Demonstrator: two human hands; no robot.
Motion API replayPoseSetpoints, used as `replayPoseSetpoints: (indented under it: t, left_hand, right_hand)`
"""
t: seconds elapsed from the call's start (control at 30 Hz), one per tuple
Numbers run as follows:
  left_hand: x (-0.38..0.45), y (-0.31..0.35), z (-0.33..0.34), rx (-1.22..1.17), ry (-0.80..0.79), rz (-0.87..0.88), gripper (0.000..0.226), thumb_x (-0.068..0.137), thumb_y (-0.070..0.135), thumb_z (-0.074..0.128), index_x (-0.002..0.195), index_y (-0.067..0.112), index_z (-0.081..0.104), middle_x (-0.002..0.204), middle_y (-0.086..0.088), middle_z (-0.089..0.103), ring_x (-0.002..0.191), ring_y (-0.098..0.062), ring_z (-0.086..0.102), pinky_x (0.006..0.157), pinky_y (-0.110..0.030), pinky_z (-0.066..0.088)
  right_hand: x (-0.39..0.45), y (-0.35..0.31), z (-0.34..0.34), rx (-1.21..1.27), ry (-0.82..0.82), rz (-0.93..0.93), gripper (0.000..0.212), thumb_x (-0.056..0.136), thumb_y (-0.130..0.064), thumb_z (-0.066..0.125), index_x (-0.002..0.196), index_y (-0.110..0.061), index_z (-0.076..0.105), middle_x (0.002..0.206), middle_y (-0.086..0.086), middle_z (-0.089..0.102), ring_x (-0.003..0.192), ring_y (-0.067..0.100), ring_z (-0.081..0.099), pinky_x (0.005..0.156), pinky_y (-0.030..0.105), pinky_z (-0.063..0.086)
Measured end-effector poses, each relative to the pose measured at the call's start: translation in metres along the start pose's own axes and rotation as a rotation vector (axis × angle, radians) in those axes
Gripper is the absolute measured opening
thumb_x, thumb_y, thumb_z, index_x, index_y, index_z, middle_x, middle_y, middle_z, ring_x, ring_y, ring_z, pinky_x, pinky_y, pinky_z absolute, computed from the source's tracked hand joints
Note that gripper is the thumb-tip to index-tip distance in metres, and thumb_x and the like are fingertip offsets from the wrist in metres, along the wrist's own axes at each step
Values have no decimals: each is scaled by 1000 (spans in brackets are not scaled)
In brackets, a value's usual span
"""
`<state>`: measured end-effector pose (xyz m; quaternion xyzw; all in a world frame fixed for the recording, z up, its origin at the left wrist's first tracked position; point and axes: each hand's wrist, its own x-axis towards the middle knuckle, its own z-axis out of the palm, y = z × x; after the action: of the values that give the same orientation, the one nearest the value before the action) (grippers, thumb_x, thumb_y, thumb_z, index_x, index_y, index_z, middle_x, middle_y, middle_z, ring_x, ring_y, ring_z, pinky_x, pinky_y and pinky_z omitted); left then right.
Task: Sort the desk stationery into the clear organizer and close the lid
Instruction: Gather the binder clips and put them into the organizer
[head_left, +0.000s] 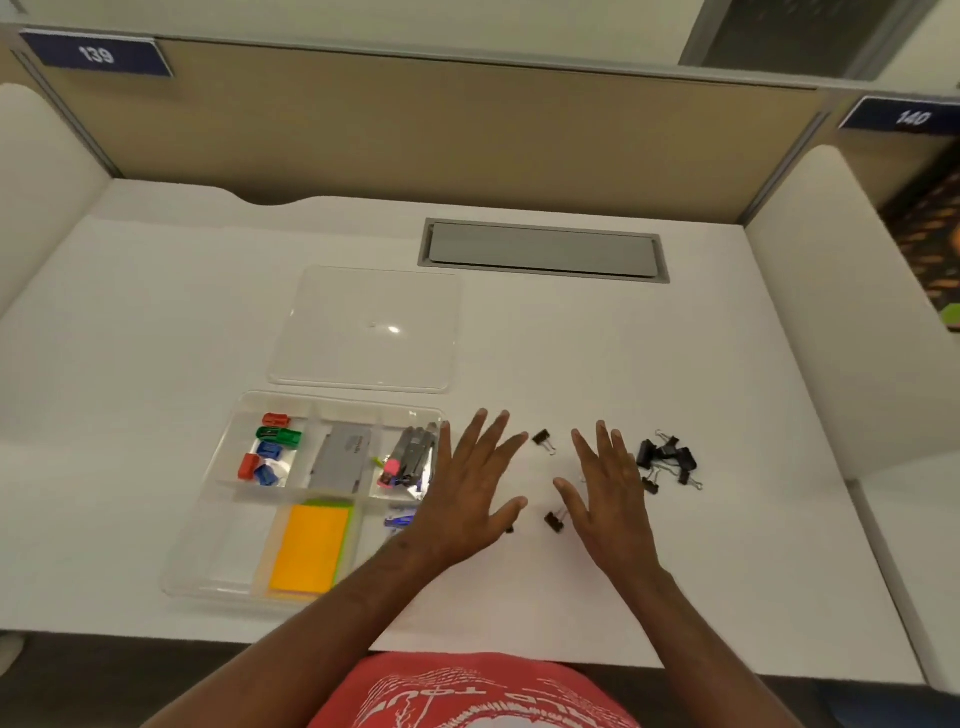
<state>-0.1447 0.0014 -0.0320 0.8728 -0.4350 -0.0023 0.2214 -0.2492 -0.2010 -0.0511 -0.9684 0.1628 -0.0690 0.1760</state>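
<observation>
The clear organizer (208, 540) lies on the white desk at the left, holding coloured sharpeners (272, 449), a grey case (343, 457), markers (410, 454) and an orange sticky-note pad (311, 548). Its clear lid (366, 327) lies flat just behind it. My left hand (467, 488) hovers palm down with fingers spread, just right of the organizer. My right hand (605, 488) is spread the same way beside it. Loose black binder clips lie between the hands (543, 439) (555, 521), and a pile of clips (667, 457) sits right of my right hand.
A grey cable hatch (543, 249) is set into the desk at the back. Tan partition walls (415, 130) enclose the desk behind, with white side dividers at left and right. The desk's front edge runs close to my red shirt.
</observation>
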Motion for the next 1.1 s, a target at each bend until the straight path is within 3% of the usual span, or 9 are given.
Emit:
replayPoseSetpoints:
  t: [0.3,0.5,0.6,0.8,0.97,1.1]
  left_hand:
    - [68,59,57,75,-216,84,67,95,48,55,153,23,33,166,-5,15,154,-28,0,120,-63,0]
    - [98,76,89,229,-347,39,64,95,44,53,151,20,33,163,-6,22,154,-31,3,118,-65,-1]
    - [102,72,94,220,-324,-24,56,96,40,52,147,20,41,158,-4,35,153,-31,9,119,-64,1]
    - [112,62,91,251,-307,18,29,96,35,59,122,21,62,140,0,55,150,-28,22,120,-60,5]
    - [114,55,82,127,-114,-38,17,90,33,68,102,22,67,118,4,68,144,-26,36,120,-58,9]
    - [103,47,74,37,-19,-111,16,87,33,71,98,23,65,114,5,69,144,-24,38,121,-56,12]
  right_hand:
    - [-19,68,-28,28,32,131,69,98,-43,51,157,-23,22,167,3,11,154,18,5,124,41,14]
    - [-36,98,-42,43,24,173,68,99,-32,55,157,-22,22,166,0,13,154,16,3,125,40,10]
    - [-41,109,-47,55,51,174,67,99,-29,56,157,-22,23,165,0,17,154,15,5,125,36,8]
    - [-33,116,-49,52,121,65,64,94,-20,64,152,-16,36,157,3,38,150,20,24,123,43,20]
    - [-13,104,-47,44,114,-57,57,90,-17,67,144,-18,48,145,-2,52,144,19,37,121,47,24]
    - [-2,91,-38,42,37,-118,50,88,-21,70,137,-19,57,133,-3,61,137,23,46,120,47,24]
